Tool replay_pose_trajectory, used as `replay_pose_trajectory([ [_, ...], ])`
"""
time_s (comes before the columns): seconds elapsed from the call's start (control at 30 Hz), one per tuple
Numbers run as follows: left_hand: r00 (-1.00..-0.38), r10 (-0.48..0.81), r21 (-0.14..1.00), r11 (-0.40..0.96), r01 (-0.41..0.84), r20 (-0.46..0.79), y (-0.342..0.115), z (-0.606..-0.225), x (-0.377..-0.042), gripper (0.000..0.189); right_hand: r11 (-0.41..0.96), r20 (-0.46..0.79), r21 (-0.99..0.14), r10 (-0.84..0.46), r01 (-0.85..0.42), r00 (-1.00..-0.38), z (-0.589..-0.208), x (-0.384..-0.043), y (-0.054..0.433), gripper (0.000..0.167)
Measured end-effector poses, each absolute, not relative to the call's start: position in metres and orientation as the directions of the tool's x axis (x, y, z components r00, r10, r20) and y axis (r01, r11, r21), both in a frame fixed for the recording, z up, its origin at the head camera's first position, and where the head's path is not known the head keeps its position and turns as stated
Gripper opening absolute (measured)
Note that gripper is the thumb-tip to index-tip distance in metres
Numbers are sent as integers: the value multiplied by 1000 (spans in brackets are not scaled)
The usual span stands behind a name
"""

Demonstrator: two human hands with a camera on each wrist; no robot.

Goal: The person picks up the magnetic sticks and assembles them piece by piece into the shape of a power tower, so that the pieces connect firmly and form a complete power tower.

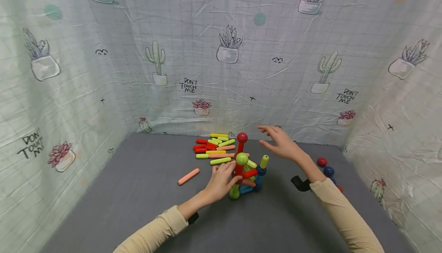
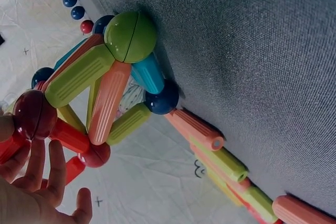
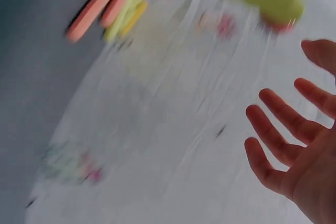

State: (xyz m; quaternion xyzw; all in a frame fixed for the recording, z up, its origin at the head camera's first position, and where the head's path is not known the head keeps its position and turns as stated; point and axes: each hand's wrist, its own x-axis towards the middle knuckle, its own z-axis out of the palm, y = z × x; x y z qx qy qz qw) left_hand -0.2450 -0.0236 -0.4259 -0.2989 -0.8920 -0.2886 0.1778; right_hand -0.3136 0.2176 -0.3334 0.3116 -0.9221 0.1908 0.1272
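"Left hand (image 1: 220,181): what's it gripping?"
"The stick-and-ball tower (image 1: 249,174), near a red ball (image 2: 35,114)."
"And the right hand (image 1: 282,144)?"
"Spread apart, raised near the tower, which stands on the grey table (image 1: 138,191) beside the loose sticks (image 1: 220,161)."

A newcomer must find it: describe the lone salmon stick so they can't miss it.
On the gray table, in the head view, find the left hand. The salmon stick lies left of it, below the stick pile. Unlike the piled sticks, it lies alone.
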Motion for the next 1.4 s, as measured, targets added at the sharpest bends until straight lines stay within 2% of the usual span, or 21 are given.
replay_pose_trajectory([
  [0.23, -755, 435, 392, 664, 637, 490, -23, -424, -246, 38, 920, 326, -198, -264, -338, -908, -378, -319, 338, 39],
  [0.33, -755, 434, 386, 669, 635, 491, -23, -425, -245, 37, 949, 299, -208, -170, -238, -939, -402, -320, 377, 34],
  [0.53, -752, 438, 388, 663, 640, 493, -24, -428, -244, 39, 977, 166, -192, -60, -92, -984, -441, -325, 410, 35],
  [0.7, -743, 452, 391, 648, 654, 494, -23, -431, -244, 41, 989, 25, -150, 5, 1, -1000, -455, -327, 416, 42],
  [0.87, -735, 446, 366, 661, 655, 511, -22, -431, -244, 39, 992, -36, -125, 15, 19, -999, -456, -331, 415, 45],
  [1.07, -737, 444, 363, 666, 652, 509, -23, -430, -244, 39, 995, 32, -87, -46, -49, -998, -459, -336, 410, 36],
  [1.27, -753, 438, 376, 673, 637, 492, -24, -430, -244, 39, 976, 94, -198, -77, -95, -993, -447, -341, 383, 31],
  [1.4, -752, 437, 379, 670, 639, 494, -25, -431, -243, 42, 947, 197, -255, -147, -195, -969, -425, -337, 352, 36],
])
